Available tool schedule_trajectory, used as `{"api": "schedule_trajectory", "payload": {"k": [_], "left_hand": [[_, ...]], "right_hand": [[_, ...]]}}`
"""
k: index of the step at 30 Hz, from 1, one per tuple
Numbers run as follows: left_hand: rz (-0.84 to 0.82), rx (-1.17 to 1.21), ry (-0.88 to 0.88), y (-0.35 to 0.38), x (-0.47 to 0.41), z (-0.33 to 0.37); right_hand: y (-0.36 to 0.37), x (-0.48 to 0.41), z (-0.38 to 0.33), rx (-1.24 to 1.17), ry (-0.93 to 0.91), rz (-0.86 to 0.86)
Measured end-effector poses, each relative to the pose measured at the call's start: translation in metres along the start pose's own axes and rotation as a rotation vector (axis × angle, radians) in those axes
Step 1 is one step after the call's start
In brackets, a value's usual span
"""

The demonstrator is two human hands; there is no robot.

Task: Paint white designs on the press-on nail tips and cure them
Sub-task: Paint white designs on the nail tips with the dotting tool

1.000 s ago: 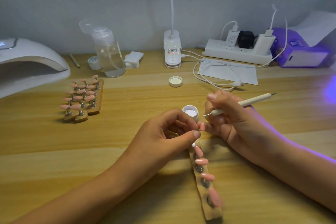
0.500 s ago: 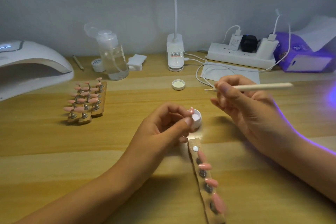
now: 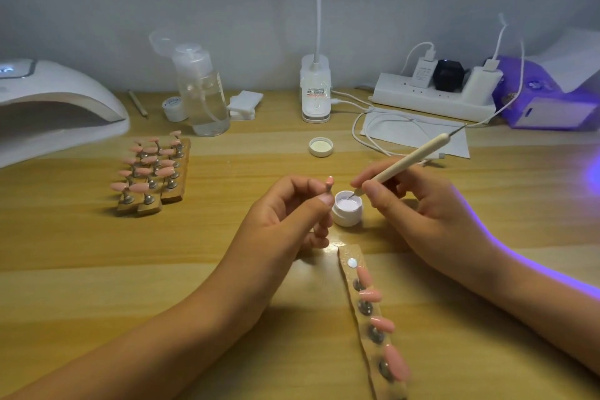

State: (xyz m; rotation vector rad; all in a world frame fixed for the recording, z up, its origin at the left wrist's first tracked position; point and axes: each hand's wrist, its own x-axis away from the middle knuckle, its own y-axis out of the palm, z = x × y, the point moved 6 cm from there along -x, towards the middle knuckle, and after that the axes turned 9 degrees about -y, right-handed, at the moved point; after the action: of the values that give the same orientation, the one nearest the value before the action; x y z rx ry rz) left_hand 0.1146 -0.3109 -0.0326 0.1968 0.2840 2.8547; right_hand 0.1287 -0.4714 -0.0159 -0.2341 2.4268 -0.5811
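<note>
The wooden table [image 3: 97, 269] fills the lower frame. At upper left a white curing lamp [image 3: 65, 101] is cut off by the frame edge, its inside in shadow. At far right a purple box [image 3: 545, 107] is partly hidden by cables and paper; beside it lies a white power strip [image 3: 431, 101] with three plugs in it.

The left hand [image 3: 285, 214], at centre, pinches a small stand between thumb and forefinger, its other fingers curled under. The right hand [image 3: 418, 204] pinches a dotting tool [image 3: 412, 159] between thumb and fingertips.

A clear pump bottle [image 3: 204, 97], upper left of centre, is about a third full of clear liquid. The clip lamp base [image 3: 315, 91] carries a red-and-black label (too blurred to read).

A wooden holder strip [image 3: 344, 253] at lower centre carries four pink nail tips, blurred toward the bottom edge. Three more strips [image 3: 185, 156] stand together at mid-left, crowded with pink tips.

The open jar [image 3: 347, 208] between the hands holds white gel, the tool's metal point dipped in it. Its lid [image 3: 321, 146] lies upturned above. A small white pot [image 3: 173, 107], half hidden behind the bottle, bears illegible blue writing.

The held nail tip [image 3: 329, 181] sits atop the stand, just left of the jar.
</note>
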Motion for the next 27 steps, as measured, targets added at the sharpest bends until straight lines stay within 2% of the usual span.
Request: {"api": "schedule_trajectory", "payload": {"k": [18, 21, 27], "left_hand": [[-0.018, -0.025, 0.003, 0.0, -0.001, -0.001], [-0.028, -0.029, 0.008, 0.0, -0.001, 0.0], [-0.062, -0.013, 0.008, 0.005, 0.001, 0.001]], "right_hand": [[0.006, -0.002, 0.001, 0.115, -0.07, -0.099], [0.002, -0.002, 0.0, 0.075, -0.058, -0.032], [-0.012, -0.001, -0.003, -0.163, 0.016, 0.138]]}}
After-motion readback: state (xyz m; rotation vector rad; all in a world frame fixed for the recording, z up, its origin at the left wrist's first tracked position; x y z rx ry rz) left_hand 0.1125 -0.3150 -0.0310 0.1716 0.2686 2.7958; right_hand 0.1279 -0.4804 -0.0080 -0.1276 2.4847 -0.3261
